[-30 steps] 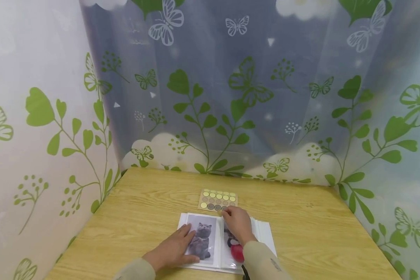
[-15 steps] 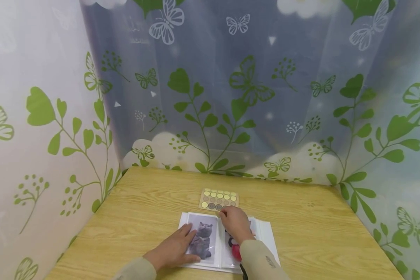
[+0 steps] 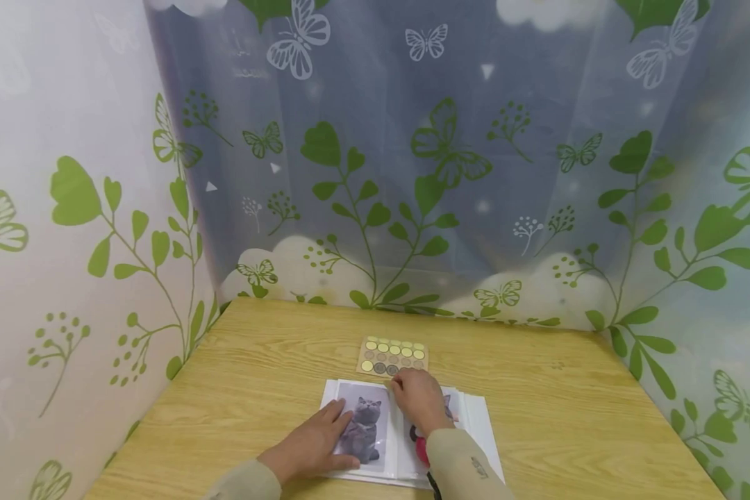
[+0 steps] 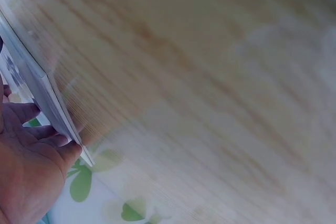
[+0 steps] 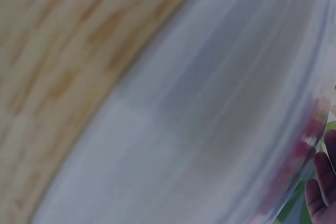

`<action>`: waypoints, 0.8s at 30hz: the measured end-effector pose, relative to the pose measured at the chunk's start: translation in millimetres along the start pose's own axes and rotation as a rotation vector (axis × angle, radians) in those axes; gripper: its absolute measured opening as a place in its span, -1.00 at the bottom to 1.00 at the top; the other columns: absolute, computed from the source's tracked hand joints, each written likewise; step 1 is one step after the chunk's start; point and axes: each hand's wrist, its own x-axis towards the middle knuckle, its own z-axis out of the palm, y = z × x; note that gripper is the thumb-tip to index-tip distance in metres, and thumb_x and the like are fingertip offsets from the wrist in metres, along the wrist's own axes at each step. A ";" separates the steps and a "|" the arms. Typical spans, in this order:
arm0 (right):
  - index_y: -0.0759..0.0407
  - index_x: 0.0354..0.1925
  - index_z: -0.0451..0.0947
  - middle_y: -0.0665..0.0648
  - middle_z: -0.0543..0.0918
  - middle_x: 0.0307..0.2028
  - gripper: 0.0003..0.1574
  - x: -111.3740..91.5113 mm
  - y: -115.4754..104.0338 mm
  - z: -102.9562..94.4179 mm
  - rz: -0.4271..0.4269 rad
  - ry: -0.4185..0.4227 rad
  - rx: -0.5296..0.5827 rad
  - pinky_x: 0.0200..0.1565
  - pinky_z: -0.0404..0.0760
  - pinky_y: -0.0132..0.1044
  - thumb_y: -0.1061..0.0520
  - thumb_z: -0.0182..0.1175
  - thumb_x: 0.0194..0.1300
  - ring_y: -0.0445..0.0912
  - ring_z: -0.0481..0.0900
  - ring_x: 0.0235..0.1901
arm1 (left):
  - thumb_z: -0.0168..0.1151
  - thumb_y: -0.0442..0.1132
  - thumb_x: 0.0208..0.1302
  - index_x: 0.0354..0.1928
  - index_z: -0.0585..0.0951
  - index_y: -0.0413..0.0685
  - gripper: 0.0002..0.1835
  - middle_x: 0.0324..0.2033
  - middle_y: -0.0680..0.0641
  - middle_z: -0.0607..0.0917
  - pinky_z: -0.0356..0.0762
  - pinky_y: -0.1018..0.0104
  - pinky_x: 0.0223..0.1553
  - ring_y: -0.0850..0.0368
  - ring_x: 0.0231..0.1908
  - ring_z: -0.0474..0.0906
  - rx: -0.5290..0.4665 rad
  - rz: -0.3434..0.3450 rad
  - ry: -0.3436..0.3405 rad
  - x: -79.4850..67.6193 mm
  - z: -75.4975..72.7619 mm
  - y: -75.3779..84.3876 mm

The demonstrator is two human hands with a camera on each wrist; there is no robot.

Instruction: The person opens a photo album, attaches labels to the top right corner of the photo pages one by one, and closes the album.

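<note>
Left hand flat on the album, right hand bent over its middle

Your left hand [image 3: 312,441] lies open on the near-left part of the photo album [image 3: 482,425], fingers spread over the edge of the cat photo [image 3: 367,423]; that probably keeps the pages flat and the book from sliding. The album lies spread on the near part of the table [image 3: 275,368], likely so both pages face you. Your right hand [image 3: 420,397] is over the far end of the centre fold, its fingers bent; the tips are hidden, so I cannot tell whether you pinch anything. It covers much of the right photo [image 3: 421,451]. Just beyond the album lies the card of round spots [image 3: 384,356], yellow and grey, seemingly put there for easy reach.
</note>
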 end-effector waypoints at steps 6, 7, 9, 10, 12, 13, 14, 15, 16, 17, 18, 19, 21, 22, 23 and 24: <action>0.05 -0.43 0.69 -0.05 0.66 -0.52 -0.85 2.1 0.7 4.7 -0.025 0.008 -0.055 -0.35 0.59 -0.16 0.07 0.33 0.28 -0.12 0.57 -0.49 | 0.23 0.34 0.20 0.38 0.36 -0.33 -0.03 0.39 -0.40 0.25 0.22 -0.07 0.37 -0.30 0.38 0.20 0.004 0.004 0.004 -1.0 -2.4 1.6; 0.05 -0.44 0.69 -0.05 0.65 -0.53 -0.85 2.3 0.9 5.7 -0.037 0.012 -0.066 -0.36 0.59 -0.16 0.07 0.34 0.27 -0.13 0.56 -0.51 | 0.23 0.34 0.20 0.38 0.36 -0.33 -0.03 0.39 -0.40 0.26 0.22 -0.07 0.37 -0.30 0.38 0.20 0.005 0.004 0.002 -1.2 -2.8 2.0; 0.04 -0.45 0.69 -0.06 0.65 -0.54 -0.85 2.2 1.0 8.0 -0.051 0.024 -0.090 -0.36 0.59 -0.17 0.07 0.35 0.25 -0.13 0.56 -0.52 | 0.23 0.34 0.20 0.38 0.35 -0.33 -0.03 0.39 -0.40 0.25 0.22 -0.07 0.37 -0.30 0.38 0.20 0.003 0.002 0.001 -1.6 -3.3 2.6; 0.03 -0.46 0.69 -0.06 0.65 -0.54 -0.86 1.8 1.0 8.9 -0.064 0.038 -0.105 -0.37 0.59 -0.16 0.08 0.36 0.24 -0.12 0.57 -0.52 | 0.23 0.34 0.20 0.38 0.35 -0.33 -0.03 0.39 -0.40 0.25 0.22 -0.07 0.37 -0.30 0.38 0.20 0.002 0.002 0.000 -1.7 -3.4 2.7; 0.03 -0.47 0.69 -0.05 0.65 -0.54 -0.87 0.7 0.6 10.5 -0.087 0.067 -0.133 -0.37 0.59 -0.13 0.08 0.39 0.20 -0.09 0.59 -0.50 | 0.23 0.34 0.20 0.38 0.35 -0.33 -0.02 0.39 -0.39 0.26 0.23 -0.07 0.37 -0.30 0.38 0.20 0.002 0.001 0.002 -1.7 -3.1 2.6; 0.03 -0.48 0.69 -0.05 0.65 -0.54 -0.86 0.0 0.1 11.0 -0.091 0.079 -0.142 -0.36 0.58 -0.12 0.07 0.39 0.20 -0.07 0.59 -0.49 | 0.24 0.34 0.20 0.38 0.35 -0.33 -0.02 0.39 -0.39 0.26 0.23 -0.07 0.37 -0.30 0.38 0.20 0.001 0.000 0.003 -1.5 -2.8 2.4; 0.03 -0.48 0.69 -0.04 0.64 -0.54 -0.85 -0.8 -0.3 11.7 -0.091 0.087 -0.150 -0.34 0.57 -0.11 0.06 0.40 0.20 -0.06 0.59 -0.48 | 0.24 0.33 0.19 0.38 0.36 -0.34 -0.02 0.39 -0.39 0.26 0.23 -0.07 0.36 -0.30 0.38 0.21 0.001 0.001 0.006 -1.3 -2.2 2.0; 0.02 -0.48 0.69 -0.04 0.63 -0.53 -0.86 -1.7 -0.8 12.3 -0.095 0.096 -0.164 -0.34 0.56 -0.10 0.06 0.40 0.19 -0.04 0.59 -0.48 | 0.24 0.34 0.19 0.38 0.36 -0.34 -0.03 0.39 -0.39 0.26 0.23 -0.06 0.36 -0.30 0.38 0.21 0.005 0.002 0.009 -0.9 -1.5 1.5; 0.02 -0.49 0.69 -0.03 0.61 -0.54 -0.85 -2.5 -1.4 13.0 -0.100 0.102 -0.174 -0.34 0.55 -0.09 0.05 0.40 0.19 -0.03 0.58 -0.47 | 0.24 0.34 0.19 0.37 0.36 -0.34 -0.02 0.39 -0.39 0.26 0.23 -0.06 0.36 -0.29 0.38 0.21 0.009 0.004 0.012 -0.6 -0.7 1.0; 0.02 -0.49 0.69 -0.03 0.60 -0.54 -0.84 -3.1 -2.1 13.6 -0.102 0.106 -0.184 -0.34 0.53 -0.10 0.04 0.40 0.19 -0.03 0.56 -0.48 | 0.24 0.34 0.19 0.37 0.36 -0.34 -0.03 0.39 -0.39 0.27 0.24 -0.06 0.36 -0.29 0.38 0.22 0.014 0.006 0.016 -0.3 0.2 0.3; 0.02 -0.49 0.69 -0.03 0.58 -0.54 -0.84 -3.8 -2.5 14.4 -0.102 0.108 -0.192 -0.33 0.52 -0.10 0.02 0.40 0.18 -0.03 0.55 -0.47 | 0.24 0.34 0.19 0.37 0.37 -0.34 -0.03 0.38 -0.40 0.27 0.24 -0.05 0.36 -0.29 0.37 0.22 0.019 0.009 0.019 0.1 0.9 -0.3; 0.01 -0.48 0.70 -0.03 0.57 -0.53 -0.83 -4.5 -3.0 15.0 -0.102 0.108 -0.198 -0.32 0.51 -0.10 0.01 0.40 0.19 -0.03 0.53 -0.47 | 0.24 0.34 0.19 0.37 0.37 -0.34 -0.03 0.38 -0.40 0.27 0.24 -0.05 0.36 -0.29 0.37 0.23 0.023 0.012 0.022 0.4 1.6 -0.9; 0.00 -0.48 0.71 -0.02 0.55 -0.53 -0.83 -5.5 -3.7 16.1 -0.111 0.113 -0.210 -0.31 0.50 -0.09 -0.01 0.40 0.18 -0.02 0.52 -0.46 | 0.24 0.34 0.20 0.36 0.37 -0.35 -0.03 0.38 -0.40 0.28 0.25 -0.04 0.36 -0.29 0.37 0.24 0.030 0.017 0.027 0.8 2.6 -1.8; 0.00 -0.48 0.71 -0.02 0.55 -0.53 -0.82 -5.8 -4.1 16.3 -0.114 0.113 -0.209 -0.29 0.50 -0.08 -0.03 0.40 0.19 -0.02 0.52 -0.45 | 0.24 0.34 0.20 0.36 0.37 -0.35 -0.03 0.37 -0.40 0.28 0.25 -0.04 0.36 -0.29 0.37 0.24 0.032 0.020 0.029 0.9 2.7 -2.0; -0.01 -0.47 0.72 -0.02 0.54 -0.52 -0.82 -6.2 -4.4 16.3 -0.116 0.110 -0.209 -0.28 0.50 -0.08 -0.04 0.40 0.19 -0.01 0.52 -0.44 | 0.24 0.33 0.20 0.36 0.37 -0.35 -0.03 0.37 -0.40 0.29 0.25 -0.04 0.36 -0.29 0.37 0.24 0.032 0.021 0.029 0.9 2.7 -2.1; -0.01 -0.46 0.72 -0.01 0.55 -0.51 -0.82 -6.4 -4.5 16.6 -0.114 0.100 -0.207 -0.26 0.50 -0.07 -0.05 0.39 0.19 -0.01 0.52 -0.42 | 0.24 0.33 0.20 0.36 0.37 -0.35 -0.03 0.37 -0.40 0.29 0.25 -0.04 0.36 -0.29 0.36 0.24 0.032 0.022 0.030 0.8 2.4 -2.0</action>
